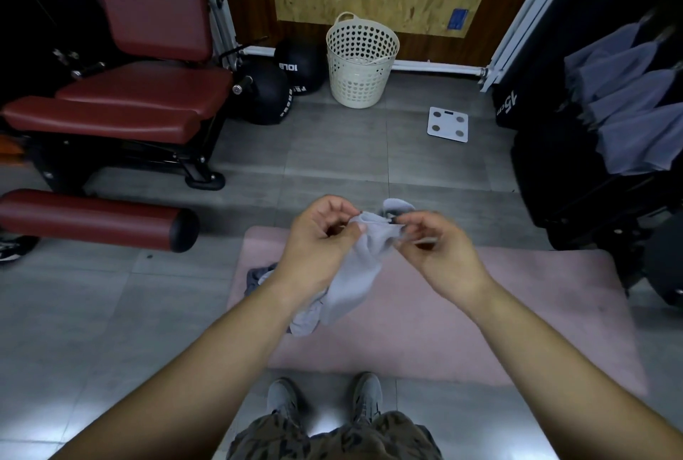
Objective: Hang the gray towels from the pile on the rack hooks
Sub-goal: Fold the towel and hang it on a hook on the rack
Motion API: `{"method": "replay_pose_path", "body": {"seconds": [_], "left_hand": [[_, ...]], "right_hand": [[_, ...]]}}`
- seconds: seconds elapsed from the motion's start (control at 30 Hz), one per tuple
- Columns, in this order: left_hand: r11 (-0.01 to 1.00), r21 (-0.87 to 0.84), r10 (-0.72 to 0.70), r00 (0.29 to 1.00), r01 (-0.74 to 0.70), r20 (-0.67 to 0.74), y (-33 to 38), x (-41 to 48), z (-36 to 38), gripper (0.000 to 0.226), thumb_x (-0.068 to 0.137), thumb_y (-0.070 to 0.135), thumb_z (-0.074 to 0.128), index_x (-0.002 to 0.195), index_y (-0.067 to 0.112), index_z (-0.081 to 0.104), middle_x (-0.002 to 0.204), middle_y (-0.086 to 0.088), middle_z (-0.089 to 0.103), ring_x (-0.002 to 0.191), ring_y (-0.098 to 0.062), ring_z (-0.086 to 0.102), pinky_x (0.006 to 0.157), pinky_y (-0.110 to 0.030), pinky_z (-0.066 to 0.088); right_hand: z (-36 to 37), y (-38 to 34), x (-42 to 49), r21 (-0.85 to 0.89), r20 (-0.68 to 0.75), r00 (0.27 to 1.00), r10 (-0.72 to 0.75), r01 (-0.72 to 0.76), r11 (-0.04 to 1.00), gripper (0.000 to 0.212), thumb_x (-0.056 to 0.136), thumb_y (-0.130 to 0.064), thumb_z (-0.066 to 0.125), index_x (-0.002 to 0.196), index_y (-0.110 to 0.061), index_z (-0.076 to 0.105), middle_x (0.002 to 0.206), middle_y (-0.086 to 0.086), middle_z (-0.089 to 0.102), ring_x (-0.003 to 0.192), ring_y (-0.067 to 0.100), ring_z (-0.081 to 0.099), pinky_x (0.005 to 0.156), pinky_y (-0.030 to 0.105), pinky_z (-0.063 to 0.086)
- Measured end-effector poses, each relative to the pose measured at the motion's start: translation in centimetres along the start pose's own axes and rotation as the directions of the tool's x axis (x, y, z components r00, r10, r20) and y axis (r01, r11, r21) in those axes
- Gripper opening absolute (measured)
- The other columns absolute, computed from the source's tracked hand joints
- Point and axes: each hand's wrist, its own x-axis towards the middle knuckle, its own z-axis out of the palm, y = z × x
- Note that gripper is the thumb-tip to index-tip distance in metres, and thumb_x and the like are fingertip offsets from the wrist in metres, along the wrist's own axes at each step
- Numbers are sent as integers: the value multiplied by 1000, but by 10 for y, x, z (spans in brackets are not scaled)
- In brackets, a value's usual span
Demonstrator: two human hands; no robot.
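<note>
Pink mat (517, 312) underfoot, both hands (373, 238) pinch one gray towel (354, 275), finding its loop; next, reach a rack hook.

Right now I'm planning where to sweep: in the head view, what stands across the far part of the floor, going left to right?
Red bench → black balls → white basket → bathroom scale → hung gray towels.

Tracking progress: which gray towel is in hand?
The gray towel pinched by left hand and right hand; hanging towels and the pile are not gripped.
</note>
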Motion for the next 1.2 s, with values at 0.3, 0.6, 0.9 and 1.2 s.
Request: {"method": "replay_pose_path", "body": {"seconds": [0.3,0.6,0.9,1.2], "left_hand": [[991,-77,112,990,-106,86,17,22,-14,24,92,-8,54,85,14,50,79,-4,58,74,-14,51,74,-26,41],[991,-57,118,991,-121,-61,22,35,-20,33,94,-16,50,83,16,49,76,2,58,70,-5,53,72,-17,42],[995,62,88,978,-77,-189,9,52,-42,35,93,-13,52,79,20,49,70,0,43,64,-6,38,63,-14,35],[991,127,63,969,-32,-241,-9,55,-51,37,91,-14,51,76,20,50,71,-1,50,68,-10,42,64,-22,35]], "right_hand": [[-29,12,22,-378,273,961,-51,156,913,29,75,-28,84,96,-32,63,100,-15,66,96,2,61,83,15,46],[-6,18,5,-266,464,867,-181,331,905,28,81,-28,77,70,-20,52,72,-8,53,67,13,49,65,31,46],[-23,-13,-6,-202,560,827,-55,200,959,26,90,-18,72,86,-23,47,74,-12,47,66,6,40,63,19,38],[-53,4,18,-723,454,794,-405,594,353,19,78,-17,68,96,-24,70,72,-14,59,83,20,55,77,33,30]]}}
